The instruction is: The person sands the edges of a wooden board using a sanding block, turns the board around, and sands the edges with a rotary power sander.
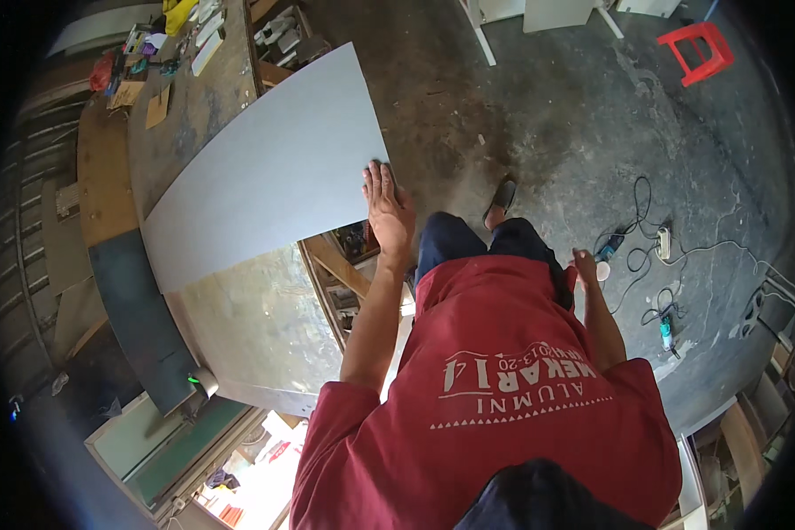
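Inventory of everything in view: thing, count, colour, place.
Bench: one, worn tan-grey, left
Sheet: one, pale grey, on bench
Dark panel: one, blackish, far left
Wood scrap: one, tan, on bench, upper left
Small clutter: uncountable, mixed, upper left
White panels: several, white, top edge
Stool: one, red, floor, upper right
Power tools: two, teal, floor, right
Power strip: one, white, floor, right
Cables: several, black and white, floor, right
Shirt: one, red, on person
Trousers: one pair, dark blue, on person
Shoe: one visible, dark, on floor
Left hand: one, bare, on sheet's edge
Right hand: one, bare, right side, grip unclear
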Demonstrator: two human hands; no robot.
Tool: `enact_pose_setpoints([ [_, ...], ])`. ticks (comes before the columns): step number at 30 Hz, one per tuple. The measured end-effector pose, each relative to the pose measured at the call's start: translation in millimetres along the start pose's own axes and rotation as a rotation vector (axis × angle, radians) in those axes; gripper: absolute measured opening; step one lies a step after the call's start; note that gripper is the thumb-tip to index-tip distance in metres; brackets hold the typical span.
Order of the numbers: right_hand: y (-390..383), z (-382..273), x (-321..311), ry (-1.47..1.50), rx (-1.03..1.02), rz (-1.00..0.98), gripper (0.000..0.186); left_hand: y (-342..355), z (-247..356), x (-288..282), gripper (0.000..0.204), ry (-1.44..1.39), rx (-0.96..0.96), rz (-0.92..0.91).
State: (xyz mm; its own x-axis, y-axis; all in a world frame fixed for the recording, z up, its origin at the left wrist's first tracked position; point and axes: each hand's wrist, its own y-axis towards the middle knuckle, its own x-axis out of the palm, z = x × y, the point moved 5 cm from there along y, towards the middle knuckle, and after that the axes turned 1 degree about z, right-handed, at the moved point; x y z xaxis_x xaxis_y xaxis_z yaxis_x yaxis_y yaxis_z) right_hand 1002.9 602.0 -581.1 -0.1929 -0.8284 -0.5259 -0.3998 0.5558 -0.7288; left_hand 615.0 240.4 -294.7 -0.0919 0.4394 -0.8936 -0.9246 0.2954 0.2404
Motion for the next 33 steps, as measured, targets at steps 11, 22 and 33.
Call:
enact_pose_setpoints([
  [11, -110, 87, -13, 0.401, -0.076, 0.09, 0.037, -60, 8, 0, 0.051, 0.023, 0.131, 0.146],
  [22, -272, 350, 6, 0.034, 0.103, 0.029, 0.031, -433, -116, 147, 0.055, -0.331, -0.412, -0.886],
  [33, -207, 281, -113, 0.008, -0.074, 0.296, 0.036, -486, -12, 164, 0.051, -0.434, -0.874, -1.293],
])
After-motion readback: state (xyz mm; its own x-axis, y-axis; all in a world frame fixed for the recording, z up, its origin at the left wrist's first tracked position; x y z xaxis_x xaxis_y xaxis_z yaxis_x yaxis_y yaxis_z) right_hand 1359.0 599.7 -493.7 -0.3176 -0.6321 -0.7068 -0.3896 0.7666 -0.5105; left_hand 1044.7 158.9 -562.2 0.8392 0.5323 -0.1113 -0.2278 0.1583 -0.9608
